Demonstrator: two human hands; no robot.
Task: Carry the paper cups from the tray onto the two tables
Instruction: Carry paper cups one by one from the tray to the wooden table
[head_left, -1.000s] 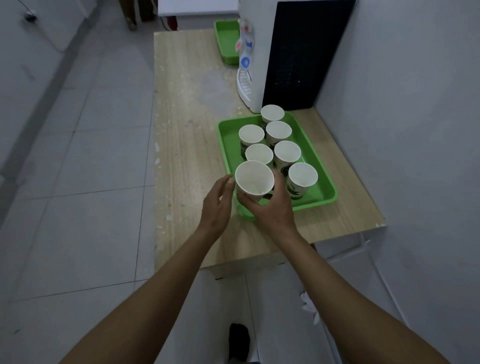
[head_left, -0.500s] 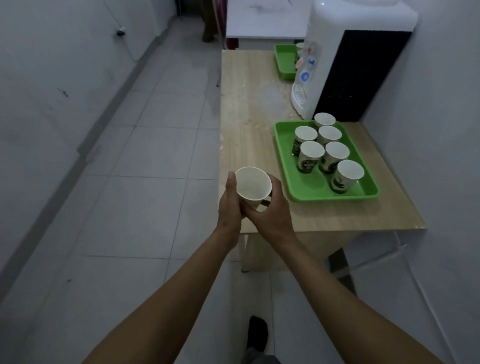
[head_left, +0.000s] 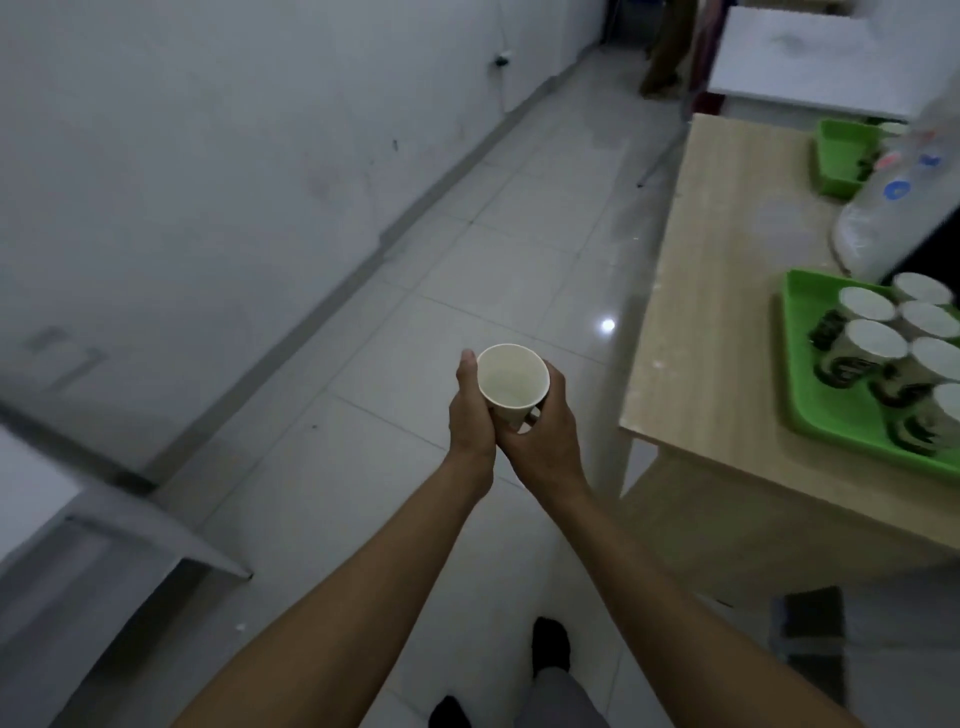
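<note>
Paper cup (head_left: 513, 376) gripped between left hand (head_left: 470, 415), right hand (head_left: 545, 436); print on tray cups (head_left: 872, 343) unreadable.

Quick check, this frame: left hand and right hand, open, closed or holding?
Left hand: holding the paper cup.
Right hand: holding the same paper cup.

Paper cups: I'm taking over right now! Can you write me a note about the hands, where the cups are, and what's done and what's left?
Left hand and right hand together hold one paper cup, upright, over the floor beside the wooden table.
Six other cups stand on the green tray on that table.
Done: one cup is off the tray.
Left: set it on a table, then carry the other six.
</note>
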